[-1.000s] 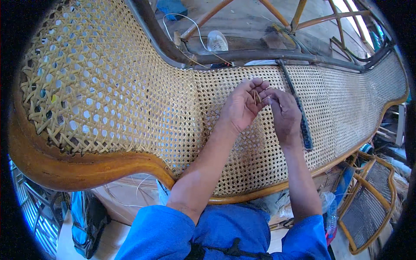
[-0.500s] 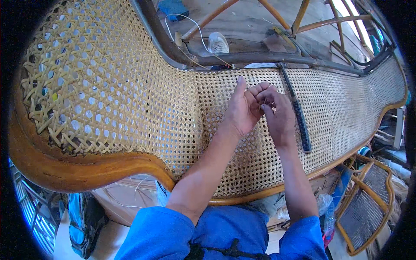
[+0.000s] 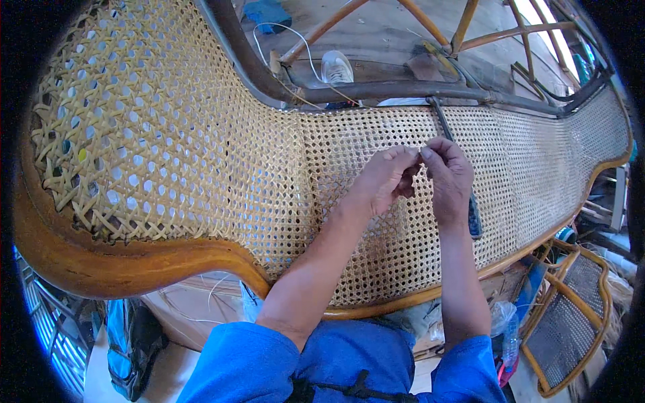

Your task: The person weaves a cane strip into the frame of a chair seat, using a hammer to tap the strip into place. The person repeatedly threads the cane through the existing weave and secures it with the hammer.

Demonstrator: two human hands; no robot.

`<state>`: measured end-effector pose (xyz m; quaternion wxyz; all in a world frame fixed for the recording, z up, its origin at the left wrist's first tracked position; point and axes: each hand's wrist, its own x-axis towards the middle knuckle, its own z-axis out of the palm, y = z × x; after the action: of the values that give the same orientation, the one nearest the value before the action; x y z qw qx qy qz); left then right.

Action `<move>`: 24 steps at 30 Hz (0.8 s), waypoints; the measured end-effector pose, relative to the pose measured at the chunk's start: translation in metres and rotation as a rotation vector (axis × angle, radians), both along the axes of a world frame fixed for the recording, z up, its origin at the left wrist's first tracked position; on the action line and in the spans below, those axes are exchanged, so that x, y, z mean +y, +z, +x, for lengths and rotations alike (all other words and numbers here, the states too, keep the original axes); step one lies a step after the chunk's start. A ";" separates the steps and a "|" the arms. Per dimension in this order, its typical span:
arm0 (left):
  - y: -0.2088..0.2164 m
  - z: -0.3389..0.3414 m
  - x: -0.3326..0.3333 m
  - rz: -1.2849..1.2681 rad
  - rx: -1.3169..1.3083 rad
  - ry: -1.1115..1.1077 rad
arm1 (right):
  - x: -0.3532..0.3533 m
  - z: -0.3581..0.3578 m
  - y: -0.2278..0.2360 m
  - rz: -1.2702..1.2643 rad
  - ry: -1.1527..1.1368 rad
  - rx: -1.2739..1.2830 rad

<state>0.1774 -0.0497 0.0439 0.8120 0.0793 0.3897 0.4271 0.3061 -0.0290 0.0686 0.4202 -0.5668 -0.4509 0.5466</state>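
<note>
My left hand (image 3: 388, 176) and my right hand (image 3: 449, 178) meet above a woven cane panel (image 3: 366, 248), fingertips almost touching. Each has thumb and forefinger pinched together. Whatever lies between them is too small to make out; it may be a thin strand. Partly behind my right hand, a slim dark tool with a textured black grip (image 3: 475, 221), like a hammer, rests on the cane. The panel fills a long curved frame with a brown wooden edge (image 3: 161, 265). Toward the left end its weave turns coarser, with loose strand ends along the edge.
Beyond the panel runs a dark frame rail (image 3: 403, 91), with rattan poles (image 3: 430, 23) behind it. A pale strand (image 3: 306, 43) loops over the rail near a white shoe (image 3: 336, 67). A smaller cane-filled frame (image 3: 571, 322) leans at lower right; a black-and-blue bag (image 3: 127, 349) stands lower left.
My left thumb has come down from pointing up and now pinches against the forefinger. My right hand has shifted slightly right and lower, covering more of the tool.
</note>
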 end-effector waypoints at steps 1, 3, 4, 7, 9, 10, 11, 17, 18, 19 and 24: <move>-0.002 -0.004 0.000 -0.028 -0.074 -0.017 | -0.001 -0.001 0.002 -0.049 0.012 0.033; -0.004 -0.012 0.000 -0.081 -0.228 -0.056 | 0.000 0.005 -0.001 -0.100 0.044 0.126; -0.001 -0.013 0.000 -0.075 -0.194 -0.072 | 0.001 0.008 -0.003 -0.124 0.058 0.169; 0.007 -0.013 0.001 -0.055 -0.061 -0.083 | 0.001 0.007 -0.004 -0.067 0.064 0.157; 0.007 -0.007 0.000 -0.040 0.063 -0.049 | 0.003 0.008 -0.004 -0.106 0.061 0.177; 0.006 -0.004 0.000 -0.005 0.154 -0.032 | 0.003 0.009 -0.005 -0.126 0.058 0.187; 0.007 -0.001 0.000 0.029 0.244 -0.014 | 0.004 0.010 -0.007 -0.158 0.069 0.231; -0.004 -0.014 0.003 0.099 0.406 -0.063 | 0.020 0.005 -0.024 -0.370 0.143 0.402; -0.007 -0.019 0.008 0.088 0.496 -0.122 | 0.026 0.002 -0.028 -0.329 0.179 0.281; -0.011 -0.024 0.015 0.076 0.586 -0.181 | 0.032 -0.002 -0.032 -0.287 0.215 0.161; -0.035 -0.055 0.057 0.150 1.087 0.058 | 0.073 -0.031 -0.055 0.057 0.178 -0.266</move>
<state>0.1226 0.0075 0.0087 0.4740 0.3354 0.7234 0.3736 0.2754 0.0436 0.0133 0.3226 -0.5800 -0.5664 0.4887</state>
